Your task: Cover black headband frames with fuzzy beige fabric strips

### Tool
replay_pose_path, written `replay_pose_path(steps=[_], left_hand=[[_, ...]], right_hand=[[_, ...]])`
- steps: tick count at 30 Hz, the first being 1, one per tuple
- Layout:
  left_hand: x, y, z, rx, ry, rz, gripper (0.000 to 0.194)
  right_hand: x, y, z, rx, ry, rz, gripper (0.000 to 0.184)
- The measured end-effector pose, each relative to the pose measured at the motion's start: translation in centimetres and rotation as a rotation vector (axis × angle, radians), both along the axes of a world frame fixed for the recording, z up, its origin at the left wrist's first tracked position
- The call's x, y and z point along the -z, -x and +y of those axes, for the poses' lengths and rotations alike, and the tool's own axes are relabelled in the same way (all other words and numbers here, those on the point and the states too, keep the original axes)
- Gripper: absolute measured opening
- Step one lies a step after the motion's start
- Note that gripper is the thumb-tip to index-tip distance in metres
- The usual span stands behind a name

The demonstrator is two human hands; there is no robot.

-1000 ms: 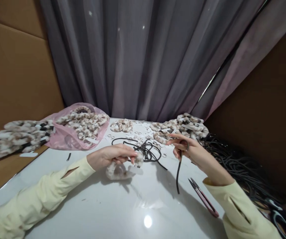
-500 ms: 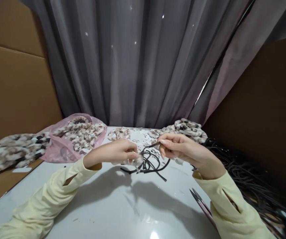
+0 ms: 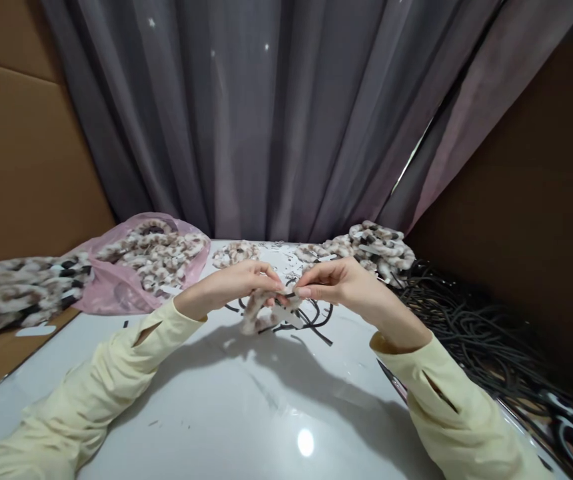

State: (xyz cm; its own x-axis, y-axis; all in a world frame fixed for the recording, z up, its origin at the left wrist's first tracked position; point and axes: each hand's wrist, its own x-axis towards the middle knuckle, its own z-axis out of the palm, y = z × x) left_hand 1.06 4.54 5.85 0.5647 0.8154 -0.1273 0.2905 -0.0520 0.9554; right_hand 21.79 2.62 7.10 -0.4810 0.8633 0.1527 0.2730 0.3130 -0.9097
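My left hand (image 3: 236, 281) pinches a fluffy brown-and-white ring (image 3: 251, 319) just above the table. A white tag (image 3: 292, 319) hangs beside that ring. My right hand (image 3: 349, 288), thumb and fingers pressed together, grips a short black cord (image 3: 289, 294). Its end meets the ring at my left fingertips; whether it goes inside the ring, I cannot tell. Several loose black cords (image 3: 322, 333) lie on the white table (image 3: 226, 413) below and behind the hands.
A pink plastic bag (image 3: 116, 293) with many fluffy rings lies at the left. More fluffy rings (image 3: 379, 247) are heaped at the back right. A large pile of black cords (image 3: 481, 340) fills the right side. Scissors (image 3: 392, 380) lie partly under my right sleeve. Cardboard walls (image 3: 26, 153) and a grey curtain (image 3: 246, 133) surround the table.
My right hand has moved left and brought the black cord to the fluffy ring. The ring has turned and shows more fully below my left hand. The view has tilted down slightly.
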Motion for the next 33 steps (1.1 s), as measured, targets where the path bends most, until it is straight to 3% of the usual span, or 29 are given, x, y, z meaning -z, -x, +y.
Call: replay_pose_path(steps=[5, 13, 20, 28, 33], left_hand=[[0.3, -0.1, -0.2, 0.052, 0.133, -0.072, 0.030], [-0.2, -0.2, -1.1, 0.041, 0.177, -0.107, 0.021], [-0.7, -0.7, -2.2, -0.036, 0.152, -0.178, 0.032], [-0.5, -0.9, -2.8, -0.006, 0.046, -0.149, 0.037], [-0.6, -1.3, -3.4, -0.104, -0.055, -0.091, 0.038]], right_hand=[[0.0, 0.7, -0.4, 0.065, -0.295, -0.098, 0.009], [-0.1, 0.7, -0.9, 0.038, -0.645, -0.180, 0.004], [-0.4, 0.6, -1.5, 0.024, -0.718, -0.190, 0.007], [-0.7, 0.5, -1.8, 0.028, -0.735, -0.176, 0.009], [-1.0, 0.2, -2.0, 0.014, -0.722, -0.174, 0.010]])
